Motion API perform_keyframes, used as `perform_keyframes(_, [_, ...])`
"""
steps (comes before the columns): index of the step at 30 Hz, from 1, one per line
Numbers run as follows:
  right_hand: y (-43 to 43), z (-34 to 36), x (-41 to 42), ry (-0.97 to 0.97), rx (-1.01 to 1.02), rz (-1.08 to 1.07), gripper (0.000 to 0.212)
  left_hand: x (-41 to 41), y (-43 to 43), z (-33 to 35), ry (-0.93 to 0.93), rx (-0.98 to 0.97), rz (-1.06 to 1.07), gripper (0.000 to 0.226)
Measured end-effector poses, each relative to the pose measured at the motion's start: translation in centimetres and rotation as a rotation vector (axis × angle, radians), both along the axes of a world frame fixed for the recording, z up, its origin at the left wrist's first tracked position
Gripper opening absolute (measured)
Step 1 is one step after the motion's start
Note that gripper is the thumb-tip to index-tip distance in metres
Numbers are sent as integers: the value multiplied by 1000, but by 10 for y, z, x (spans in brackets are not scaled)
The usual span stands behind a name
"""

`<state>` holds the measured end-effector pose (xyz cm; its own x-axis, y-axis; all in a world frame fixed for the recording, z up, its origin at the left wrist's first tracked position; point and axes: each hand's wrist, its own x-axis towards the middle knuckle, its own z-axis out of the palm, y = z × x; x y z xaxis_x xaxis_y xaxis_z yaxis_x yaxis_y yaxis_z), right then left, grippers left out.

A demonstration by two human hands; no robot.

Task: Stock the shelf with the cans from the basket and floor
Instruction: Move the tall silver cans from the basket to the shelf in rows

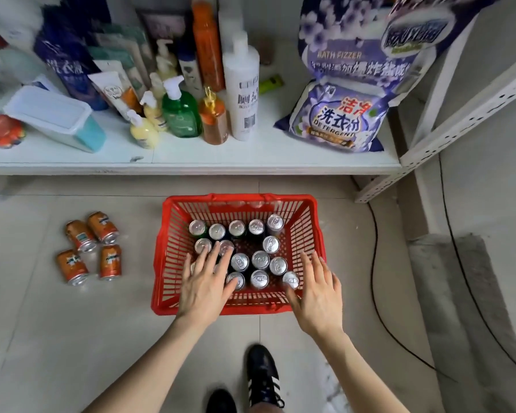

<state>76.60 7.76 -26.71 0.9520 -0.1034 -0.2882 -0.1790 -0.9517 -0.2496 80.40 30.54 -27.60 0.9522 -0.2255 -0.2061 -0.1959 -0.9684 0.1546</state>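
Note:
A red plastic basket [307,234] stands on the floor below the white shelf [191,162]. Several upright cans [259,259] with silver tops fill it. Several orange cans [81,235] lie on the tiles to the basket's left. My left hand [204,281] reaches over the basket's near left corner, fingers spread and straight above the can tops, holding nothing. My right hand [318,293] hovers over the near right corner with fingers spread; its thumb is next to a can [291,280] at the basket's edge.
The shelf holds bottles, pump dispensers [181,111], a tall white bottle [242,90], a plastic box [51,117] and a purple detergent bag [337,117]. The shelf's metal frame [429,144] rises at right. A black cable [379,293] runs across the floor. My shoes [261,374] are below.

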Motion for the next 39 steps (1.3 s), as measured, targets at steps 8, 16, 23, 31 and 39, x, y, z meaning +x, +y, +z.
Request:
perform_keyframes(8, [-4,-118,35,57,34,4,76,29,4,-120,-19,16,-68,68])
perform_keyframes(16, [-4,-192,50,90,88,8,78,44,5,-192,7,13,-81,71])
perform_keyframes(23, [-7,-222,56,195,180,-15,83,46,5,-227,53,21,-111,73])
perform_keyframes(31, [-21,-238,59,243,337,-81,74,52,-3,-237,73,-21,-138,69])
perform_keyframes(39, [-27,-250,65,157,511,-174,62,61,-2,-238,22,-58,-117,66])
